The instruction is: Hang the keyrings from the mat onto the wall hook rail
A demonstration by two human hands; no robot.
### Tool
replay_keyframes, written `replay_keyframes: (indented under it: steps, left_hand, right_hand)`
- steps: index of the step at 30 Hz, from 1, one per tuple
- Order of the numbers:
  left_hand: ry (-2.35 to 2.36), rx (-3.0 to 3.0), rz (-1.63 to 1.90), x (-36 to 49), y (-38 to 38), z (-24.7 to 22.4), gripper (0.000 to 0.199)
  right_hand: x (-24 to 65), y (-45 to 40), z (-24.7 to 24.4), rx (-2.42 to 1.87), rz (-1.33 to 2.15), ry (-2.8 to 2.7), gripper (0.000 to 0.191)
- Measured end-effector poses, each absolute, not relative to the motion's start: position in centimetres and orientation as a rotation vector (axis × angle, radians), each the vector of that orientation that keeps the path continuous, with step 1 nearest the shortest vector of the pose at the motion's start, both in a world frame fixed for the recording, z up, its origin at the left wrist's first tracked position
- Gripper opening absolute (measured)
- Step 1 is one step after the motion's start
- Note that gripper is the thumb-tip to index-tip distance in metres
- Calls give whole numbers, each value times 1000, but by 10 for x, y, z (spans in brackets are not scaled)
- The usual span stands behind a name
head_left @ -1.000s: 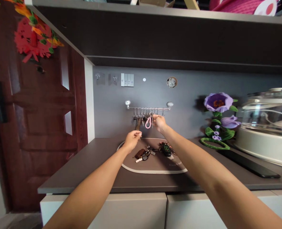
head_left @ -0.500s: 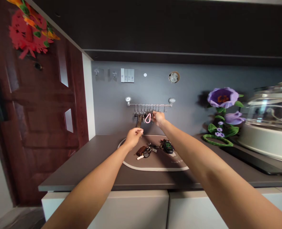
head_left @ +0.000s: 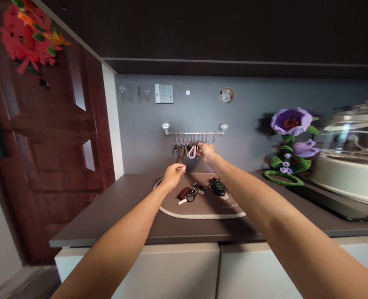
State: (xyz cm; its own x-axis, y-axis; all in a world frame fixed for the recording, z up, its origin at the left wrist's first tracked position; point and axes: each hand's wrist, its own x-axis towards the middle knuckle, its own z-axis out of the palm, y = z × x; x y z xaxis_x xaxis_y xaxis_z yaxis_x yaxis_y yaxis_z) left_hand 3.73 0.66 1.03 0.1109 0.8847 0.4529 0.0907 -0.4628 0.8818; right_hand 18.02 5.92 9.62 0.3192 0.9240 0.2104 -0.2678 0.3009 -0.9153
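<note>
Below the left grip [head_left: 174, 176], a mat [head_left: 199, 209] with blurred lettering [head_left: 229, 206] carries keys [head_left: 189, 194]; above it, a hook rail [head_left: 195, 133] holds more keys [head_left: 176, 148] under illegible labels [head_left: 164, 94]. That grip pinches a brown strap [head_left: 180, 156]; what the right grip [head_left: 206, 152] holds, beside a pink loop [head_left: 192, 157], I cannot tell.

Left hand [head_left: 173, 176] pinching a brown strap [head_left: 180, 155], right hand [head_left: 206, 153] holding its fingertips beside a pink loop [head_left: 192, 153], keys [head_left: 176, 148] hanging from a rail [head_left: 193, 133], fob [head_left: 218, 187] and pouch [head_left: 183, 193] lying on a mat [head_left: 202, 216], purple flower [head_left: 291, 122] standing near a phone [head_left: 330, 203]
</note>
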Motion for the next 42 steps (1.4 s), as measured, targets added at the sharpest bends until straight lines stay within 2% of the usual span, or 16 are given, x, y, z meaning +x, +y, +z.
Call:
replay_keyframes:
  steps: [21, 34, 42]
  left_hand:
    - [956, 1797, 1334, 37, 13, 3, 23]
    - [895, 1856, 1181, 31, 15, 1, 27]
    - [891, 1892, 1100, 28, 9, 3, 31]
  right_hand:
    - [183, 73, 80, -1070, 834, -966, 16]
    - [196, 59, 80, -1088, 916, -1122, 11]
    - [204, 55, 79, -1064, 1022, -1233, 20]
